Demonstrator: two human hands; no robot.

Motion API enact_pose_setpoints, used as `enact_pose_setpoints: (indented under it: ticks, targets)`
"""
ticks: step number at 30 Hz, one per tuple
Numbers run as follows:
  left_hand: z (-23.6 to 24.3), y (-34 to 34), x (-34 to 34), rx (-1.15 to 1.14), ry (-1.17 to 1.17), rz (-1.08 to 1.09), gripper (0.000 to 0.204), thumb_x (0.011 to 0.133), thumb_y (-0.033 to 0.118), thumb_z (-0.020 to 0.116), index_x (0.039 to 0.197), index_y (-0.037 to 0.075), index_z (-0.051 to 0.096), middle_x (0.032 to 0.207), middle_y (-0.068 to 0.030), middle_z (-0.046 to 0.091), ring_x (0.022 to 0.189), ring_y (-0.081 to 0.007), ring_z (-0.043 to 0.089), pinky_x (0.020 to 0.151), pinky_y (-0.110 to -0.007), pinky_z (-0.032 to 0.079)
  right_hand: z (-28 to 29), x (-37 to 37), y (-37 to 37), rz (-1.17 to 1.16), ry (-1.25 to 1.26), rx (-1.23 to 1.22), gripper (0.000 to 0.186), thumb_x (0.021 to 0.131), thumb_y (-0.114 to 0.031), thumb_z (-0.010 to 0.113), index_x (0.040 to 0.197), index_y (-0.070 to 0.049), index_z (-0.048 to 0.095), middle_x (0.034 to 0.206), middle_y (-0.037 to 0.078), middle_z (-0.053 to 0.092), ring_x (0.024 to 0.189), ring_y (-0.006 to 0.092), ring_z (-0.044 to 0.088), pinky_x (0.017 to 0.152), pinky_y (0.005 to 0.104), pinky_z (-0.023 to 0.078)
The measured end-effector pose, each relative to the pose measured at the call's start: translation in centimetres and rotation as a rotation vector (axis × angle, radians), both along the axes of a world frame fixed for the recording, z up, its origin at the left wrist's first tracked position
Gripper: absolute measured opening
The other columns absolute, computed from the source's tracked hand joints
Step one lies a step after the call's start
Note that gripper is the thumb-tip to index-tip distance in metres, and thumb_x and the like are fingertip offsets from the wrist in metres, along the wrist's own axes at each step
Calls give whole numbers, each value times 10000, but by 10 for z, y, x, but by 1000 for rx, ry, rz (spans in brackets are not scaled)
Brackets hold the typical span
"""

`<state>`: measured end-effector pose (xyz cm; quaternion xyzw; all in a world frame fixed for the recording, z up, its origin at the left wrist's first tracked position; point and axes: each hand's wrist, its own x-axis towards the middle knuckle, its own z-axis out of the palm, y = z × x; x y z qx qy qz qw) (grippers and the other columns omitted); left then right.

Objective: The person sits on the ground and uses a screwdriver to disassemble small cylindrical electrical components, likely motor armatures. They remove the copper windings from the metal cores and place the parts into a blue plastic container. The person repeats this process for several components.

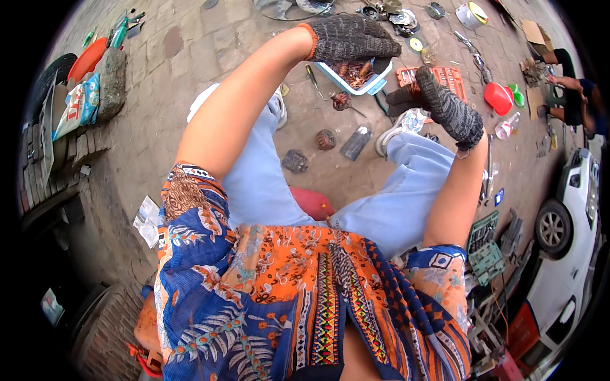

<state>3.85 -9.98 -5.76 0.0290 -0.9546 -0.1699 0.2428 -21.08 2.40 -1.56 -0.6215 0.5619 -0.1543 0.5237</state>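
Note:
Both my hands wear dark grey knit gloves. My left hand (357, 40), with an orange cuff, reaches over the far edge of a white and blue tray (346, 84). Its fingers stretch to the right, and nothing shows in them. Reddish-brown copper-coloured parts (353, 72) lie in the tray. My right hand (450, 109) hovers right of the tray, before an orange tool case (448, 79). Its fingers are apart, their dark brown tips pointing left, with no held thing visible. Near the tray are a screwdriver (314, 81) and a wound motor armature (341, 100).
Between my feet lie a round copper-wound part (326, 140), a dark block-like part (295, 161) and a dark grey casing (356, 142). A red bowl (498, 99) stands right. Beyond are a white bucket (471, 15), another person (575, 95) and a white car (565, 254).

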Motion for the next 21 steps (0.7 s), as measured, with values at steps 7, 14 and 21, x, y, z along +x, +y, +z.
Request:
enact_pose_setpoints:
  ticks: [7, 14, 21]
  targets:
    - [26, 17, -17, 31, 155, -68, 318, 894, 151, 552, 1197, 59, 577, 1144, -119, 615, 1026, -261, 601, 876, -348, 492, 40, 14, 9, 51, -1062, 175, 1184, 698, -879, 296, 1189, 187, 453, 1146, 331, 542, 1009, 423, 587, 885, 476, 464]
    - [23, 17, -13, 223, -86, -104, 354, 869, 131, 522, 1217, 90, 571, 1141, -117, 603, 978, -234, 604, 877, -322, 482, 41, 42, 5, 207, -1452, 92, 1163, 720, -848, 314, 1247, 186, 382, 1261, 346, 429, 1132, 443, 476, 968, 453, 371]
    - [-17, 23, -33, 500, -683, -61, 230, 900, 190, 449, 964, 98, 649, 1049, -64, 614, 948, -214, 591, 834, -347, 460, 56, 28, -4, -451, -1501, -268, 1118, 741, -722, 533, 1380, 135, 204, 1437, 307, 235, 1356, 398, 233, 1153, 434, 124]
